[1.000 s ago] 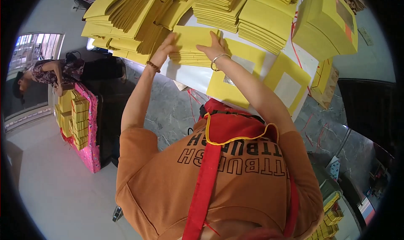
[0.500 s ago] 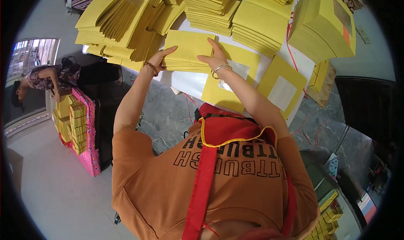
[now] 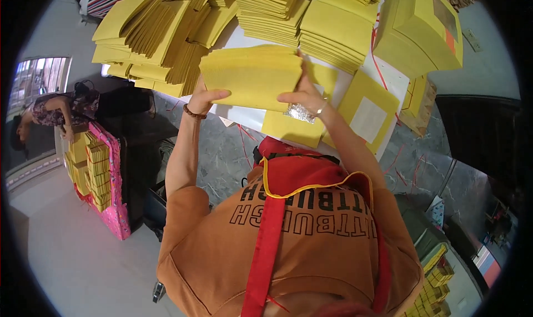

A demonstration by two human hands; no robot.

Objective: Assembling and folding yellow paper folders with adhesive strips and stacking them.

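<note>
Between my two hands is a thick stack of yellow envelopes [image 3: 250, 75], tilted so that its many layered edges show. My left hand [image 3: 206, 99] grips its left end, thumb across the near side. On the right end my right hand [image 3: 302, 89] is closed the same way, its fingers partly behind the stack. Just below the right hand lies a crumpled shiny silver piece [image 3: 300, 113] on a flat yellow envelope [image 3: 288, 129]. Another flat yellow envelope with a white panel [image 3: 363, 117] is to the right. All of these are at the white table [image 3: 244, 112].
Folded yellow stacks [image 3: 144, 34] crowd the table's far left, with more piles [image 3: 333, 31] at the back. A tall yellow bundle [image 3: 419, 31] stands far right. Red cord [image 3: 379, 67] lies along the table. Another person [image 3: 61, 109] leans over a pink-edged surface [image 3: 114, 178] holding bundles.
Both hands have lifted the envelope stack off the table and tilted it up, bringing its layered edges into view. My grip has moved to its two ends.
</note>
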